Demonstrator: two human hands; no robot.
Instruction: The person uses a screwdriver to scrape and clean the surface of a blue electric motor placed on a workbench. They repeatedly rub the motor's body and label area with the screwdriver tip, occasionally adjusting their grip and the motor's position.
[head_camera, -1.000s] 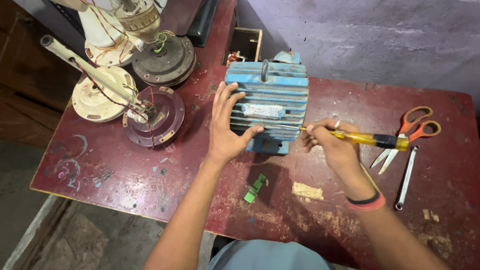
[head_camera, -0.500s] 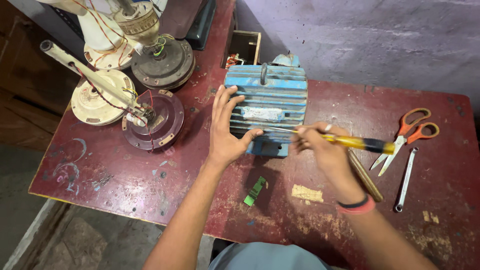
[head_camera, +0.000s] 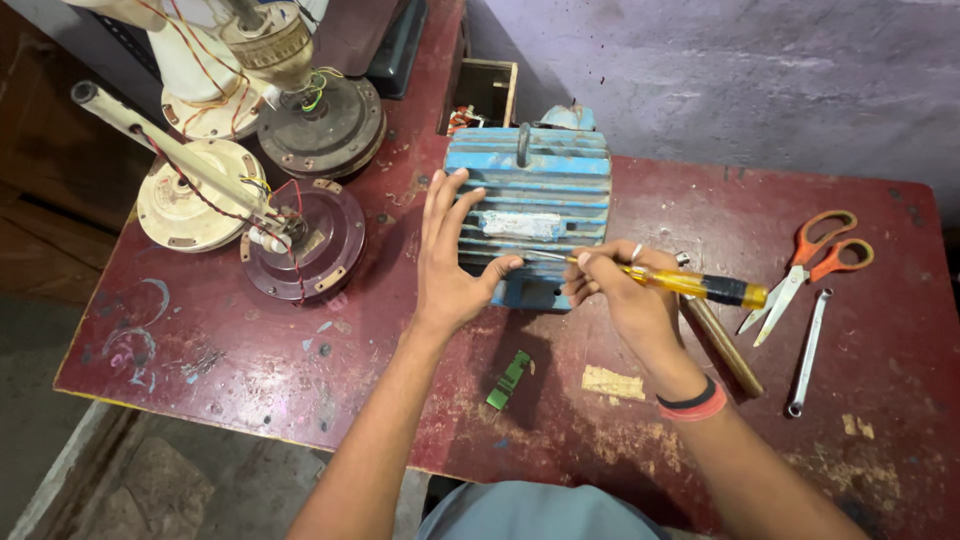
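- Left hand (head_camera: 450, 265) lies flat against the ribbed blue metal motor housing (head_camera: 535, 205), fingers spread, thumb under its white label.
- Right hand (head_camera: 625, 290) pinches a yellow-handled screwdriver (head_camera: 690, 285), its tip touching the housing just beside the left thumb.
- Orange-handled scissors (head_camera: 810, 265) and a steel spanner (head_camera: 808, 350) lie beyond the handle's end.

1. I have one view only, from the camera worn on the head, so no second view shares the scene.
2. It looks steeply down and forward over the red workbench (head_camera: 250, 400) toward the grey wall (head_camera: 720, 80).
3. It sits close: both forearms enter from the bottom edge, and the blue electric motor (head_camera: 545, 175) lies near centre.
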